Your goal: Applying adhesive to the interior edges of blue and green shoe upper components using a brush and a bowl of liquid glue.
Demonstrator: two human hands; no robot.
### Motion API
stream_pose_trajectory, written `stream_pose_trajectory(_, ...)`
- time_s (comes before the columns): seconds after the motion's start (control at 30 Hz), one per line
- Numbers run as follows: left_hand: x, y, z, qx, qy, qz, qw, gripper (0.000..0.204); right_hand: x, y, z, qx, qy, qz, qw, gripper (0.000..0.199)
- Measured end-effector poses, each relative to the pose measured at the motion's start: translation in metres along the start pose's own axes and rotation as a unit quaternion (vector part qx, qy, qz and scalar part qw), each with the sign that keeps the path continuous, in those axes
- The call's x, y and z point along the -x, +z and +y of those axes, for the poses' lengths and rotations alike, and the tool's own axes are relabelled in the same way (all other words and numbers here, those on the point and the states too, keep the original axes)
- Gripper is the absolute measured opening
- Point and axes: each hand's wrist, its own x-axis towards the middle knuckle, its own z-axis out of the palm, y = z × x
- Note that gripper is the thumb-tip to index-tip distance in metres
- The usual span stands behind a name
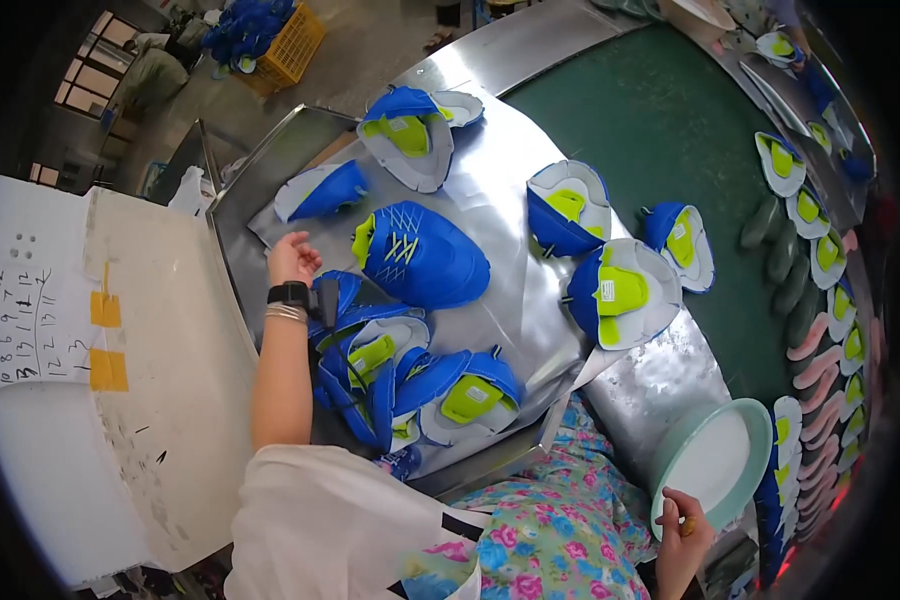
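Left hand (292, 258), loosely curled and empty, lies just left of the blue upper (422, 256); right hand (686, 520) grips the bowl (715, 465) at the bench's (490, 215) near-right corner.

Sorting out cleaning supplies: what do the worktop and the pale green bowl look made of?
The worktop looks like bare sheet metal, probably steel: silvery with blurred reflections. The bowl at the right hand seems moulded plastic: smooth, matte, uniformly coloured rim, though enamel cannot be excluded.
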Motion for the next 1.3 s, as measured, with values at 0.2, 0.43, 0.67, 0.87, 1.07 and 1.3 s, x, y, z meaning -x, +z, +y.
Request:
stream_pose_trajectory(0.2,0.039,0.077,0.022,-0.061,0.253,-0.109,0.959,0.016,-0.008,0.001,-0.005,0.016,-0.03,-0.005,0.999,0.023)
stream_pose_trajectory(0.43,-0.049,0.044,-0.007,-0.095,0.314,0.151,0.933,0.034,-0.003,-0.002,-0.019,-0.012,0.036,0.003,0.999,0.025)
stream_pose_trajectory(0.67,-0.088,0.009,-0.037,-0.698,0.384,0.015,0.605,0.068,-0.016,-0.004,-0.013,0.057,0.01,-0.011,0.998,0.024)
stream_pose_trajectory(0.87,0.0,0.066,0.065,-0.463,0.381,0.081,0.796,0.049,-0.015,-0.02,0.011,-0.014,-0.042,0.046,0.998,0.013)
stream_pose_trajectory(1.07,0.144,0.241,0.049,-0.319,0.785,-0.172,0.503,0.04,0.005,-0.025,0.012,-0.011,-0.096,0.037,0.995,0.018)
stream_pose_trajectory(1.3,0.228,0.468,-0.113,-0.309,0.777,-0.452,0.31,0.035,0.023,-0.027,0.029,-0.028,-0.076,0.125,0.989,0.018)
